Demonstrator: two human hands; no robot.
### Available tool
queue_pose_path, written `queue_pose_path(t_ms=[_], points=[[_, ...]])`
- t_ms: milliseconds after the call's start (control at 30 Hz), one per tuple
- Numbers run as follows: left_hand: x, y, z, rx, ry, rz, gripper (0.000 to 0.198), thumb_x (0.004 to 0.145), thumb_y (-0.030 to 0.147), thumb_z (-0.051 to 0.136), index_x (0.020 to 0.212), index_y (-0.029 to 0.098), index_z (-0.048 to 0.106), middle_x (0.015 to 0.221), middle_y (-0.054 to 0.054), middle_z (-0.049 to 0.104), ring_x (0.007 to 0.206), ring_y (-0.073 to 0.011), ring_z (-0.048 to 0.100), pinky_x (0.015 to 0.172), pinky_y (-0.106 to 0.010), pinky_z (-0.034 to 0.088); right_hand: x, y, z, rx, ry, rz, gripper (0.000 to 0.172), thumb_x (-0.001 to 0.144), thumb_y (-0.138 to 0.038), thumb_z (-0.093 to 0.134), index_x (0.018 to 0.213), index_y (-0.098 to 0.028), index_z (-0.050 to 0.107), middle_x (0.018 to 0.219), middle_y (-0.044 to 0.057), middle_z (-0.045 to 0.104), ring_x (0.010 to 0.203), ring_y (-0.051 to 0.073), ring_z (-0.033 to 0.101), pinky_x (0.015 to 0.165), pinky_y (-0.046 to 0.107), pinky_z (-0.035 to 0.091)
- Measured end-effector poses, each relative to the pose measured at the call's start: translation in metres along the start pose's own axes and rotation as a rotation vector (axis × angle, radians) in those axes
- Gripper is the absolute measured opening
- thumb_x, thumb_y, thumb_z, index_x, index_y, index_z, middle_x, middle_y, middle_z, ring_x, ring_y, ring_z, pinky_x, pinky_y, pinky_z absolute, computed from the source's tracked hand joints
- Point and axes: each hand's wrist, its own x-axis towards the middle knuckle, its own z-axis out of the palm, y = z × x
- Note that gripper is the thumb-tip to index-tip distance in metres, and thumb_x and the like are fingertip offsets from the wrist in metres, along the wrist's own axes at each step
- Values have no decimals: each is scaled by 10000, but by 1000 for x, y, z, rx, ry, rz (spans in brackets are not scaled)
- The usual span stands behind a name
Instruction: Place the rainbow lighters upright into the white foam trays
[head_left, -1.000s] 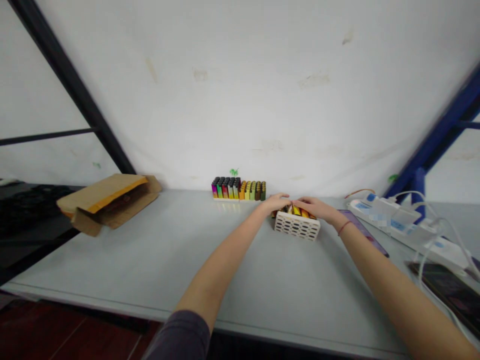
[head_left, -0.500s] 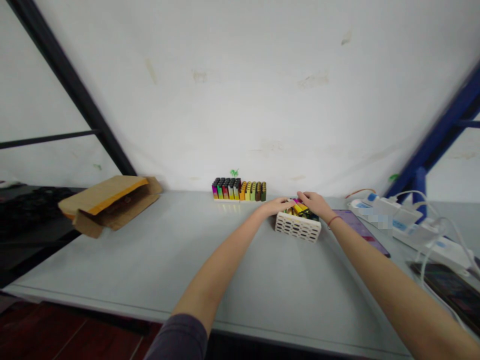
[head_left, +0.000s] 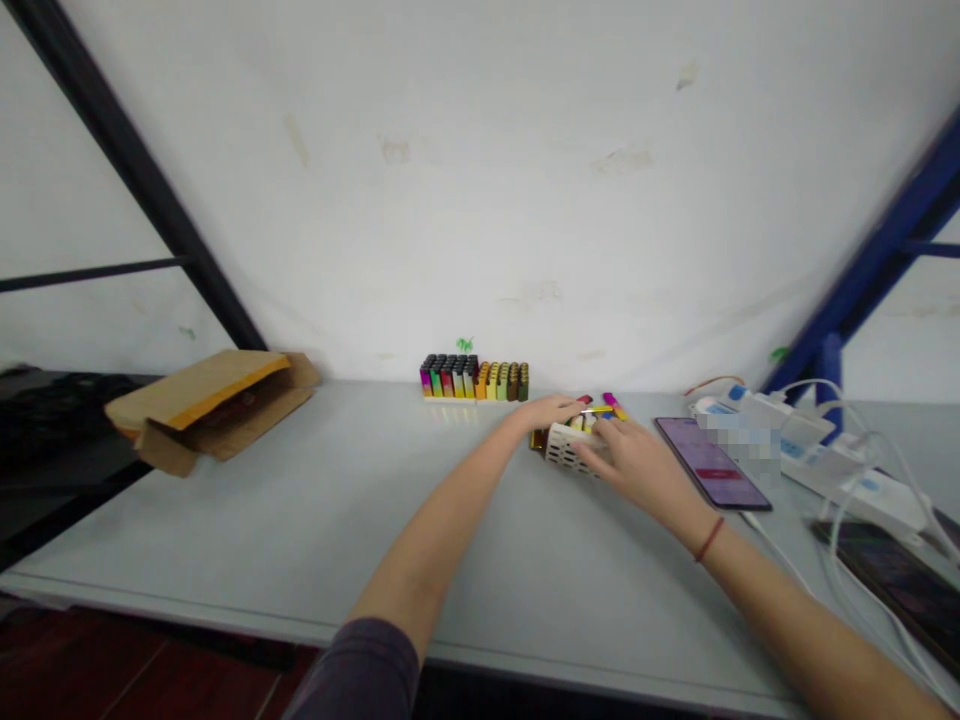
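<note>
On the grey table, the right hand is wrapping its fingers over the white perforated plastic basket of coloured lighters, seemingly shifting it; the left hand is curling at its rim, grip unclear; steadying matters next.

Grey table; basket, lighters, phone, cardboard box.

No legible text: phone screen right of the right hand and green mark on the wall beyond the left hand are too blurred to read.

white perforated basket, multicoloured lighters, brown envelope
</note>
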Motion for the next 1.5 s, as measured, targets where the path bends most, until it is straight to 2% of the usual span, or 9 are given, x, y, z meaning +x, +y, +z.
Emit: queue_pose_path(t_ms=[100,267,433,600,833,1000,1133,1300,1500], points=[[6,-2,-1,72,31,-23,220,832,366,558,795,193,690,949,-21,711,1062,-205,560,988,-259,363,-5,-5,11,-130,63,-2,330,907,-468,429,851,-179,579,858,125,665,829,269,586,706,354,389],[21,-10,0,163,84,-34,97,792,253,570,786,201,652,1119,-70,665,1203,-210,463,1065,-279,242,-5,-7,19,-229,71,-19,329,914,-469,426,895,-180,582,863,108,670,836,271,576,707,357,369],[26,-16,4,189,25,-31,191,830,308,514,804,185,659,1046,-80,692,1077,-224,570,990,-298,354,-6,-8,18,-268,48,-37,308,943,-413,394,858,-179,575,844,102,675,833,255,587,698,334,346],[17,-8,2,165,-3,72,307,914,369,424,1009,199,661,1112,-30,673,1089,-175,558,966,-236,378,-4,-6,23,-284,39,-19,363,950,-450,370,826,-174,568,779,101,680,737,233,612,630,308,311],[7,-6,4,236,-140,147,312,917,384,448,959,179,681,1041,-33,675,987,-157,602,916,-195,406,-4,2,26,-296,36,-56,380,947,-461,368,832,-172,587,803,101,700,714,216,628,612,294,294],[8,-8,7,326,-106,125,311,947,331,408,1034,163,656,1101,-38,656,1042,-165,576,950,-225,397,-5,1,24,-287,54,-55,354,934,-442,398,814,-167,585,736,87,680,674,203,612,590,284,262],[-1,-3,4,409,-3,78,340,962,254,344,1035,145,658,1088,-59,668,1031,-181,585,959,-263,410,-6,-1,22,-263,60,-52,335,928,-429,411,796,-168,574,725,74,671,668,195,604,595,282,258],[-18,-1,-7,494,119,24,384,857,74,366,1110,130,651,1167,-75,649,1098,-189,572,995,-278,397,-6,0,22,-242,69,-64,312,921,-417,416,816,-168,573,723,72,664,668,187,592,598,281,259],[-34,-6,-15,532,166,25,425,820,37,390,1152,133,635,1179,-71,650,1101,-195,582,1002,-288,404,-6,0,21,-218,69,-66,309,921,-411,411,828,-165,573,729,70,668,679,185,589,605,279,268]])
